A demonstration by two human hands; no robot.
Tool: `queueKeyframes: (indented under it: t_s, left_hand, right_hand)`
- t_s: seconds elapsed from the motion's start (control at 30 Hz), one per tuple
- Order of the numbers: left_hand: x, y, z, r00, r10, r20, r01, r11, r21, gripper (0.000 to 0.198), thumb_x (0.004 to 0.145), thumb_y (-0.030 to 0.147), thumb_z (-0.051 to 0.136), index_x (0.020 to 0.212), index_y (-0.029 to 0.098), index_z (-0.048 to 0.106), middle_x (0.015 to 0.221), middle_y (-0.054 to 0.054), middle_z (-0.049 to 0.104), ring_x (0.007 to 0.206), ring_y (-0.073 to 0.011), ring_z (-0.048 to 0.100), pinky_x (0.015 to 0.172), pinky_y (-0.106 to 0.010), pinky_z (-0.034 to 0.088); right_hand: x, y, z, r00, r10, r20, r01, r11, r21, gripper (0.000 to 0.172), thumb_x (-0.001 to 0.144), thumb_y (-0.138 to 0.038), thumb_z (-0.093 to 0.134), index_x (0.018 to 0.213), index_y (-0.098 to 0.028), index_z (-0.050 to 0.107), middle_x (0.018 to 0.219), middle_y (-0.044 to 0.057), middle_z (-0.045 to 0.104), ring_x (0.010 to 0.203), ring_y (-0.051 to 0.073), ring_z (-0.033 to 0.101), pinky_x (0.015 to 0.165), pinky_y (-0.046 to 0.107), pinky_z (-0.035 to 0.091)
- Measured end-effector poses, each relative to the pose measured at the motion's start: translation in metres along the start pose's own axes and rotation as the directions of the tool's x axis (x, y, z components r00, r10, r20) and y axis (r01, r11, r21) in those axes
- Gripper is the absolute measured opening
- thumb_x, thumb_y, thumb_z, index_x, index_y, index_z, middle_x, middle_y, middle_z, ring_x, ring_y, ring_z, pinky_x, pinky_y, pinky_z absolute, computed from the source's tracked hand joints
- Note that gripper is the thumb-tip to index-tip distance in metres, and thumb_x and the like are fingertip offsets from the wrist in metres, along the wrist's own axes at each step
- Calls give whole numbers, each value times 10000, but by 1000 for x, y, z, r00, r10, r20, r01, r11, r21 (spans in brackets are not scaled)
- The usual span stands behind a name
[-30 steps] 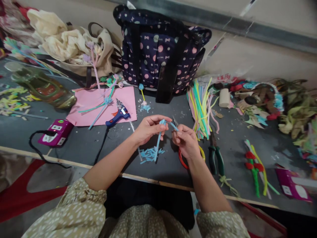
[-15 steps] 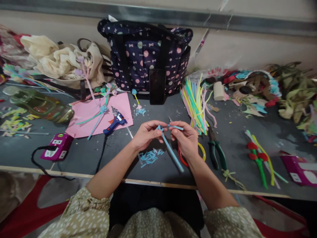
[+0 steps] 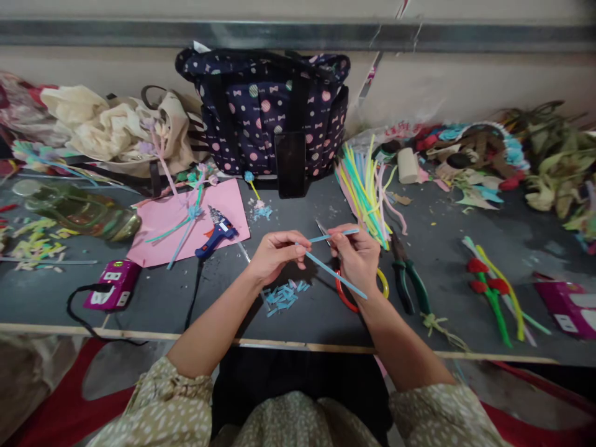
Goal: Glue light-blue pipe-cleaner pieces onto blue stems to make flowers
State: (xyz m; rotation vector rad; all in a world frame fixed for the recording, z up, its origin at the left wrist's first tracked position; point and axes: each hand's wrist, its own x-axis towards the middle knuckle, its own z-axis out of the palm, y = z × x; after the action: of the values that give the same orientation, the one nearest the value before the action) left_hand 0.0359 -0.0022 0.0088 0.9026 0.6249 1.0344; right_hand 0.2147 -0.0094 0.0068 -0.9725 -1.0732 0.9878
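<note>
My left hand (image 3: 278, 257) pinches a light blue pipe cleaner (image 3: 338, 275) between thumb and fingertips at its bend. One leg of it slants down to the right, past my right wrist. The other leg runs across to my right hand (image 3: 356, 256), whose thumb and forefinger grip it near the tip. Below my left hand lies a small pile of cut blue pieces (image 3: 284, 297) on the dark table (image 3: 307, 323). Scissors with red and yellow handles (image 3: 384, 284) lie partly hidden under my right hand. Green-handled pliers (image 3: 421, 288) are just right of them.
A blue glue gun (image 3: 218, 238) rests on a pink sheet (image 3: 149, 233) at left, near a purple power strip (image 3: 112, 284) and a green bottle (image 3: 84, 211). Behind stand a phone (image 3: 290, 166) and a patterned bag (image 3: 261, 112). Colourful pipe cleaners (image 3: 365, 192) lie right.
My right hand has moved slightly right, drawing one leg of the pipe cleaner out straighter. The other leg has swung right and up. The view has shifted slightly.
</note>
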Motion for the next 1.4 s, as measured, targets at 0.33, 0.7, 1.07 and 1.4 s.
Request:
queueKeyframes:
  t_s: [0.33,0.7,1.07,1.4]
  left_hand:
    - [2,-3,-3,999,13,-39,-14,999,-33,131,704,209,816,804,160,748,750,1,637,538,-69,578,512,-224,566]
    - [2,-2,3,990,-143,-2,143,989,-47,402,654,275,856,1010,154,713,940,-79,736,623,-99,611,508,-210,543]
    - [-1,3,4,991,-80,-109,77,997,-30,325,702,319,827,945,146,696,704,-3,682,470,-50,533,428,-162,472]
    - [-2,5,5,982,-78,-172,72,997,-38,324,729,316,799,994,165,688,618,35,625,411,-35,458,373,-149,402]
  right_hand:
    - [5,3,-4,998,-59,-33,61,997,46,71,859,-289,701,835,-223,708,693,-22,582,499,74,481,459,235,377]
    - [-5,-7,-3,827,-560,51,537,758,-371,158,857,-127,665,939,-257,702,813,20,700,727,173,640,659,342,521]
    - [-7,-4,-8,731,-636,249,666,582,-467,245,815,-97,684,1002,-255,687,831,31,695,701,168,631,634,332,513]
    - [-5,-7,-1,867,-498,18,470,805,-361,78,867,-170,651,898,-230,690,792,21,670,739,169,630,631,318,499]
